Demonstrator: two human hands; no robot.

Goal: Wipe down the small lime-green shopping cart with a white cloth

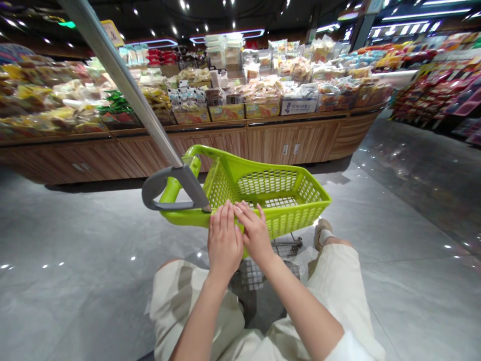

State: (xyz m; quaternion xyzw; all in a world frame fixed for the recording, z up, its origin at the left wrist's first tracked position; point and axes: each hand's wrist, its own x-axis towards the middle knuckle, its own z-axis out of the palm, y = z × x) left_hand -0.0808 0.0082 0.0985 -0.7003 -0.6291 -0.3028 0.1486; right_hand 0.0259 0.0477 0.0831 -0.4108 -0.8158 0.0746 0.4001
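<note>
A lime-green plastic shopping basket (pixel 300 193) on a small wheeled frame stands in front of me, with nothing in it. My left hand (pixel 224 243) lies flat on its near rim, fingers stretched forward and together. My right hand (pixel 255 231) rests beside it on the same rim, fingers extended and slightly spread, overlapping the left hand's edge. Neither hand holds anything. A grey pull handle (pixel 165 185) on a long silver pole rises from the basket's left side toward the upper left.
A curved wooden display counter (pixel 270 143) piled with packaged snacks runs across the back. More shelves (pixel 436 90) of goods line the right. Glossy grey floor tiles (pixel 394 210) surround the cart. My knees in cream trousers and one shoe (pixel 322 231) show below.
</note>
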